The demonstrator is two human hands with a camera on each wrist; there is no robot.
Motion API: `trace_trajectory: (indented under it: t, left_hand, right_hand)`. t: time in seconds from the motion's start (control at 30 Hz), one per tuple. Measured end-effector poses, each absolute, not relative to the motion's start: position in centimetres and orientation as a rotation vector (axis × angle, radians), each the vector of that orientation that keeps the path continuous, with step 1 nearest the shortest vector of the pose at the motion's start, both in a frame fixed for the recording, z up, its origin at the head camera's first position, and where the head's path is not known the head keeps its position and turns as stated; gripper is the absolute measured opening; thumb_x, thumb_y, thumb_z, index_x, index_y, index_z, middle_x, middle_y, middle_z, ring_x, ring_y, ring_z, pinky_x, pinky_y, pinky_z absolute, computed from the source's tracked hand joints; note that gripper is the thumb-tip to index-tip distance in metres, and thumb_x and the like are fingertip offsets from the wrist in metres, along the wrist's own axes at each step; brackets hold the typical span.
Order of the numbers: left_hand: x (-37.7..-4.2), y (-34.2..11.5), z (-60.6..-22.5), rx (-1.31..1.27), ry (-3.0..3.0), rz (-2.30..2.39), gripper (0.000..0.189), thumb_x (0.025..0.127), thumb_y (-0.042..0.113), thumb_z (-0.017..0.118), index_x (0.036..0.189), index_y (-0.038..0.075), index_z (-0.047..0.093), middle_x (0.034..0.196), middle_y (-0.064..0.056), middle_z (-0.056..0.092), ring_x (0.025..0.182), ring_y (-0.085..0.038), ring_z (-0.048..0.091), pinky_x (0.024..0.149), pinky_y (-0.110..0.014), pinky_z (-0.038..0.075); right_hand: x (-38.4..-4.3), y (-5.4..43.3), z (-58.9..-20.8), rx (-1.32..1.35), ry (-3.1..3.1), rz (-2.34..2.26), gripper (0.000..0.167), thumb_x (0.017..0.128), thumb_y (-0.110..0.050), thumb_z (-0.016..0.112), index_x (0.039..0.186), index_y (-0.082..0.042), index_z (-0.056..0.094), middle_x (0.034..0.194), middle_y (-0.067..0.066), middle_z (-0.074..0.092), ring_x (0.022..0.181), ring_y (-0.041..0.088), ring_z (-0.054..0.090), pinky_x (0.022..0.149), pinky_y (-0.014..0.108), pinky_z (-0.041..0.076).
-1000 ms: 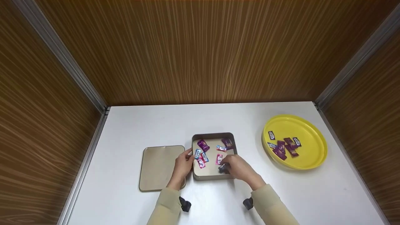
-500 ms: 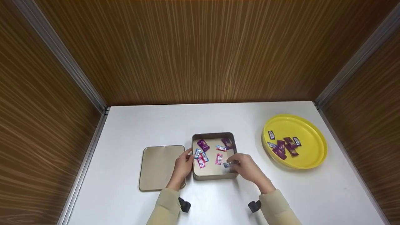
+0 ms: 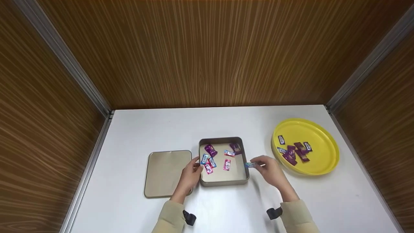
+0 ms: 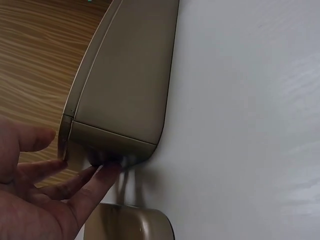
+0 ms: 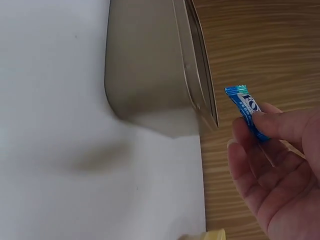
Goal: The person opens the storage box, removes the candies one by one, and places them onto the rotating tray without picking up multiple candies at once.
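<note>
Between the thumb and fingers of my right hand (image 3: 270, 170) is a small blue wrapped candy (image 5: 246, 111), held just right of the square metal tin (image 3: 223, 183). Several wrapped candies lie inside this tin: purple ones (image 3: 211, 150), a pink one (image 3: 227, 164) and blue ones (image 3: 204, 159) among them. My left hand (image 3: 190, 176) is at the tin's left wall. Its fingertips touch the wall's outside in the left wrist view, while the thumb (image 4: 40, 137) stands apart beside the rim.
Left of the tin lies its flat lid (image 3: 166, 174), partly under my left hand. A round yellow tray (image 3: 318, 163) on the right holds several purple candies (image 3: 291, 153) and other wrapped ones. Wood-patterned panels (image 3: 207, 55) enclose the white table (image 3: 136, 129) at the back and sides.
My right hand has lifted the blue candy out of the tin's front right corner and carried it right, past the rim. My left hand stays at the tin, which has barely shifted.
</note>
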State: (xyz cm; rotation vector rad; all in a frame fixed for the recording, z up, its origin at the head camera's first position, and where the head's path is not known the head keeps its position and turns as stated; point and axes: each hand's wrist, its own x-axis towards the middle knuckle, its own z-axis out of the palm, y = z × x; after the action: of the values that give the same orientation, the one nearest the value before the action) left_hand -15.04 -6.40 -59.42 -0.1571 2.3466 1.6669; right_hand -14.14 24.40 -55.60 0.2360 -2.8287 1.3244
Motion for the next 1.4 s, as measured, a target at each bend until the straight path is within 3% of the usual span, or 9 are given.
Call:
trace_trajectory:
  t: [0.33, 0.57, 0.7, 1.1, 1.4]
  left_hand:
    - [-14.5, -6.7, -59.6, -0.034, 2.369, 1.684, 0.053, 0.099, 0.005, 0.051, 0.149, 0.001, 0.036, 0.132, -0.022, 0.054, 0.113, -0.03, 0.057, 0.089, -0.038, 0.052]
    - [-14.3, -6.8, -59.8, 0.003, 2.322, 1.726, 0.056, 0.097, 0.0, 0.049, 0.15, -0.003, 0.032, 0.136, -0.026, 0.05, 0.119, -0.034, 0.053, 0.091, -0.035, 0.051]
    - [-14.3, -6.9, -60.0, 0.008, 2.327, 1.724, 0.055, 0.097, 0.0, 0.049, 0.15, -0.003, 0.032, 0.136, -0.026, 0.05, 0.119, -0.034, 0.053, 0.091, -0.035, 0.051]
    - [-14.5, -7.2, -60.0, 0.064, 2.285, 1.711, 0.056, 0.1, 0.001, 0.048, 0.152, -0.002, 0.028, 0.141, -0.026, 0.045, 0.117, -0.031, 0.054, 0.092, -0.035, 0.05]
    - [-14.5, -7.3, -59.9, 0.065, 2.281, 1.703, 0.057, 0.1, 0.001, 0.049, 0.152, -0.002, 0.027, 0.142, -0.026, 0.044, 0.115, -0.029, 0.054, 0.089, -0.034, 0.051]
  right_hand:
    - [-14.3, 29.4, -55.9, 0.035, -2.753, 1.252, 0.019, 0.086, 0.01, 0.065, 0.103, 0.002, 0.071, 0.097, 0.015, 0.07, 0.085, 0.027, 0.067, 0.074, 0.035, 0.055]
    - [-13.9, 33.6, -55.5, -0.18, -2.745, 1.099, 0.023, 0.088, 0.01, 0.059, 0.11, 0.007, 0.067, 0.112, 0.028, 0.064, 0.102, 0.041, 0.062, 0.088, 0.051, 0.05]
    - [-13.5, 35.3, -55.4, -0.3, -2.777, 1.036, 0.025, 0.091, 0.008, 0.055, 0.115, 0.008, 0.064, 0.116, 0.031, 0.061, 0.103, 0.043, 0.059, 0.088, 0.054, 0.048]
    - [-13.5, 37.3, -56.7, -0.317, -2.869, 0.888, 0.023, 0.086, 0.01, 0.058, 0.108, 0.011, 0.065, 0.108, 0.033, 0.063, 0.096, 0.044, 0.06, 0.082, 0.056, 0.049]
    - [-13.7, 37.7, -57.1, -0.357, -2.911, 0.877, 0.027, 0.085, 0.012, 0.056, 0.111, 0.012, 0.065, 0.111, 0.033, 0.062, 0.103, 0.047, 0.058, 0.087, 0.058, 0.046]
